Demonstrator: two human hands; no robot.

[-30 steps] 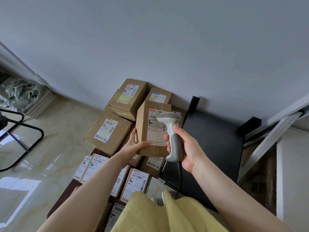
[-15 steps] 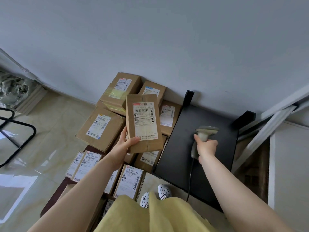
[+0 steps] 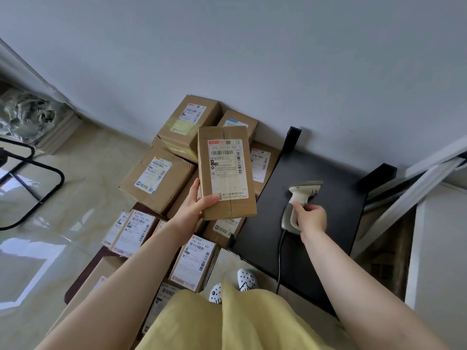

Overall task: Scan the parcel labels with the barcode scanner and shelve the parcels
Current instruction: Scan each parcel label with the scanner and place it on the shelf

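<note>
Left hand: the left hand [image 3: 194, 209] grips the held parcel [image 3: 225, 173] at its lower left corner, thumb laid across the front face just under the label, fingers curled behind.
Held parcel: a tall flat brown box held upright in the air with its white shipping label [image 3: 226, 169] facing the camera; its top, right and bottom edges are free of the hand.
Right hand: the right hand [image 3: 311, 218] is wrapped round the handle of the barcode scanner [image 3: 298, 202], fingers curled tight.
Scanner: its head points up and away from the grip, over the black shelf surface [image 3: 333, 233]; its cable [image 3: 280, 263] runs down from below the hand across the shelf toward the person.
Gap between grips: the two hands are well apart, and bare black shelf lies between the parcel's right edge and the scanner.
Below the left grip: the parcel pile [image 3: 161, 178] on the floor, boxes touching and overlapping, most with labels up.
Beyond the grips: the grey wall [image 3: 252, 59] rises behind the pile and the shelf's back edge.
Left of the left grip: open tiled floor [image 3: 83, 198] out to a black chair frame [image 3: 32, 188].
Right of the right grip: the shelf's right edge, then slanted white bars [image 3: 414, 195].
</note>
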